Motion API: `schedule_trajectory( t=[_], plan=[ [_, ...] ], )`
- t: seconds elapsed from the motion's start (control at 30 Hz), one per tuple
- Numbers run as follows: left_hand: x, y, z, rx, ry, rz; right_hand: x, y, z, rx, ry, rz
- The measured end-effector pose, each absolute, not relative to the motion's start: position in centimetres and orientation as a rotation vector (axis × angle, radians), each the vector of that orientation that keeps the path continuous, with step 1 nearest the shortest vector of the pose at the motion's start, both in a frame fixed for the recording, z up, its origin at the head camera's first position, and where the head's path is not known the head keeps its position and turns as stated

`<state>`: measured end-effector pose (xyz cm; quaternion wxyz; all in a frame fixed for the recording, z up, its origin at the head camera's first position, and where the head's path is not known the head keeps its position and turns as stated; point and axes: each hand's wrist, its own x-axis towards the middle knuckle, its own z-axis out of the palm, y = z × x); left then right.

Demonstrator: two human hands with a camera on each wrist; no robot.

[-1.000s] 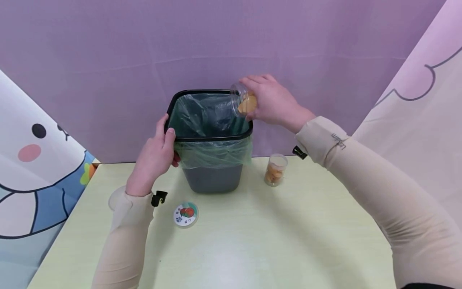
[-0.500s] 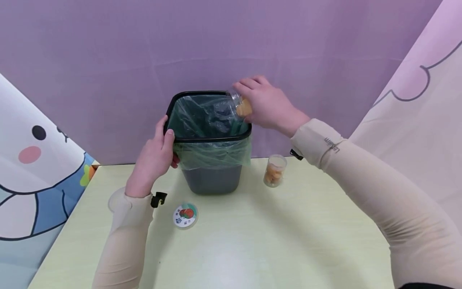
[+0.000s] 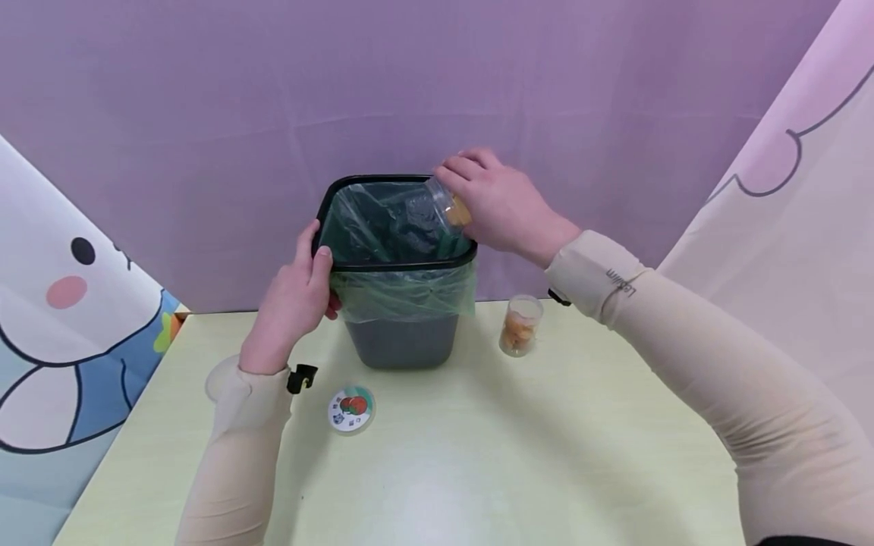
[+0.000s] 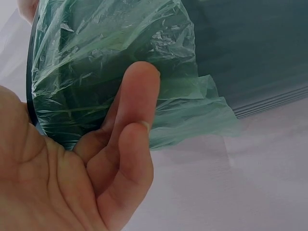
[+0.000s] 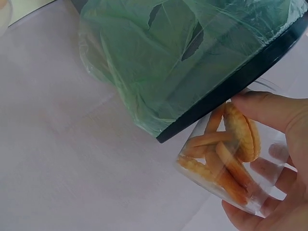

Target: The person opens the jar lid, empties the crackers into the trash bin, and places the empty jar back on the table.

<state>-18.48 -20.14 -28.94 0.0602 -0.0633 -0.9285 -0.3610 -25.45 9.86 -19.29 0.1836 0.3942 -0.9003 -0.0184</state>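
Our right hand (image 3: 508,201) has its fingers wrapped round a jar (image 3: 440,199) of biscuits (image 5: 228,161), its long axis tipped leftward, mouth over the right side of the bin (image 3: 403,343). Our left hand (image 3: 290,299), farther from the jar, grips the bin's near left corner. A lid (image 3: 351,410) lies nearer on the counter (image 3: 437,462).

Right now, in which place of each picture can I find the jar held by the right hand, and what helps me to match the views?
Head: a little above and right of centre, the tilted jar in the right hand, at the right edge of the bin.
Left wrist: not in this picture.
Right wrist: lower right, beside the black rim.
Shared landmark: the green bag lining the bin.
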Motion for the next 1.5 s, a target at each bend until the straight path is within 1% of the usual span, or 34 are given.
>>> schedule_trajectory(
  t=[0.77,1.5],
  plan=[
    [-18.6,-19.9,-29.2,-0.178,-2.815,-1.082,-25.0,9.5,-20.2,1.180,-2.295,-0.226],
    [-18.6,-20.0,-29.0,-0.178,-2.810,-1.090,-24.5,8.7,-20.9,1.192,-2.212,-0.380]
  ],
)
